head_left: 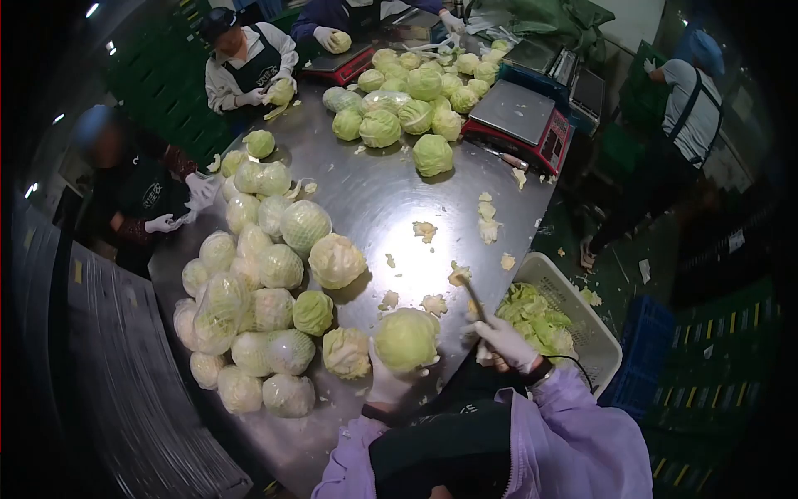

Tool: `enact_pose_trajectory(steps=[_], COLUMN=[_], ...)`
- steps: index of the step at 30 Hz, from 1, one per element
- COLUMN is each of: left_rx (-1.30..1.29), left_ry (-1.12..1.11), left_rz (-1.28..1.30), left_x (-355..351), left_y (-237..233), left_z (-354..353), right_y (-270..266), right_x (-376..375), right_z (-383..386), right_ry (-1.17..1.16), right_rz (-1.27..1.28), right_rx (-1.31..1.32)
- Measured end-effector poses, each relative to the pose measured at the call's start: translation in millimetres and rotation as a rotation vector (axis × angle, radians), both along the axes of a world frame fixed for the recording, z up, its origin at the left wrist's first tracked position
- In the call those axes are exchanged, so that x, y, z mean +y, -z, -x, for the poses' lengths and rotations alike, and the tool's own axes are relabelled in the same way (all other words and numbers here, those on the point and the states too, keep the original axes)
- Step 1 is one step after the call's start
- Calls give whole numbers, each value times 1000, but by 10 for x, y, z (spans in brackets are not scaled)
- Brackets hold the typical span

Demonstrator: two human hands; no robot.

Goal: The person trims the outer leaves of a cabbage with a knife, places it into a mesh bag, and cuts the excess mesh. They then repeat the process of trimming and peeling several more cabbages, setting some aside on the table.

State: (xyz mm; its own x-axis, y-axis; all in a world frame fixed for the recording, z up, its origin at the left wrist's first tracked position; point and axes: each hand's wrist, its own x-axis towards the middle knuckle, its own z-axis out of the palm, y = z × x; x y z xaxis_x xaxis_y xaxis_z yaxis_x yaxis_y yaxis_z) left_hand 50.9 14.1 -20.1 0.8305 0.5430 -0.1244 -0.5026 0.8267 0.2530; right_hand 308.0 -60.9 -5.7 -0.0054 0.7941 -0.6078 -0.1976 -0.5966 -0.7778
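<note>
A pale green cabbage (406, 339) rests in my left hand (391, 378), which wears a white glove and cups it from below and the left at the near edge of the metal table (374, 224). To its right, my right hand (505, 343), also gloved, is closed around a knife (472, 293) whose blade points up and away, with a bit of leaf near its tip. Trimmed leaf scraps (434, 305) lie on the table beyond the cabbage. Just left of my left hand sits a cabbage with a yellowish cut face (346, 353).
Wrapped cabbages (270, 309) crowd the left side; loose ones (381, 129) are heaped at the back beside a red scale (513, 112). A white basket (611, 345) of leaves stands right. Three co-workers are around the table; another person (694, 104) stands right.
</note>
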Motion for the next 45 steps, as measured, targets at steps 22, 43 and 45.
enact_pose_trajectory(steps=[22,43,45], left_rx=[184,863,869], left_ry=[31,-154,-133], left_rz=[111,-1124,-1102], left_x=[-113,-68,-99], left_y=[-81,-425,-367], left_z=[-30,62,75], right_y=[-482,298,209], right_x=[-54,264,269], right_z=[93,539,658], right_ry=[76,-262,156], right_rz=[-243,-254,-261], right_rx=[72,79,254])
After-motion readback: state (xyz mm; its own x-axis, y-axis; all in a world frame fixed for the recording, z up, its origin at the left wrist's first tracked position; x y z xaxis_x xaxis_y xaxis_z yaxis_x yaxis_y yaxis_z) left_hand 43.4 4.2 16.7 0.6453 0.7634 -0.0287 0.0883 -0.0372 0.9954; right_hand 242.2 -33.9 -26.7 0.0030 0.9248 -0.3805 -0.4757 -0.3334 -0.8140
